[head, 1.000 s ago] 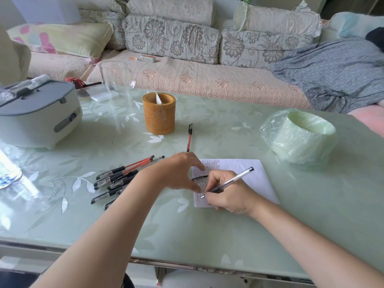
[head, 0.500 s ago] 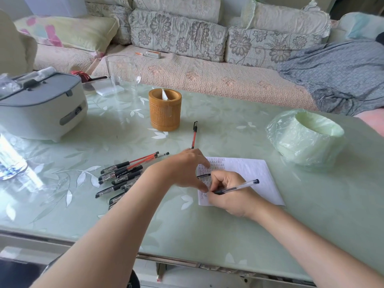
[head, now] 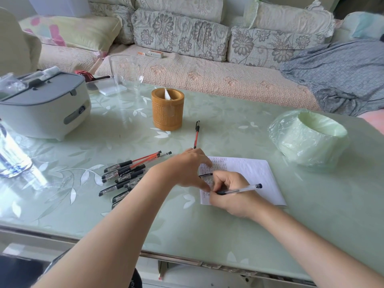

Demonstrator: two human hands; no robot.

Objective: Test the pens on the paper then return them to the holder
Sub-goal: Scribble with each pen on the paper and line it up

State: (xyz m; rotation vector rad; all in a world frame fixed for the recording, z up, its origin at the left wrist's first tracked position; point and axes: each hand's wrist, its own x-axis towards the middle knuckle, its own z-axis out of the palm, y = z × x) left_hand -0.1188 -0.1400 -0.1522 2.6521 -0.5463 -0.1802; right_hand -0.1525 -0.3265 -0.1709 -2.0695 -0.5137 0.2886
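The right hand (head: 230, 194) grips a clear pen (head: 239, 191) with its tip on the paper (head: 249, 173), which lies flat on the green glass counter (head: 228, 225) and carries rows of small marks too fine to read. The left hand (head: 187, 169) presses its fingertips on the paper's left edge, fingers spread and holding nothing. Just left of that arm lies a loose heap of pens (head: 128, 175), black and red. A single red pen (head: 196, 135) lies apart, between the paper and the wooden holder (head: 167, 112). The holder stands upright, with only a white slip showing inside. Farther left sits a grey-lidded appliance (head: 43, 104), its small label unreadable, and behind the holder an empty clear glass (head: 125, 73). To the right sits a bin lined with a green bag (head: 307, 138).
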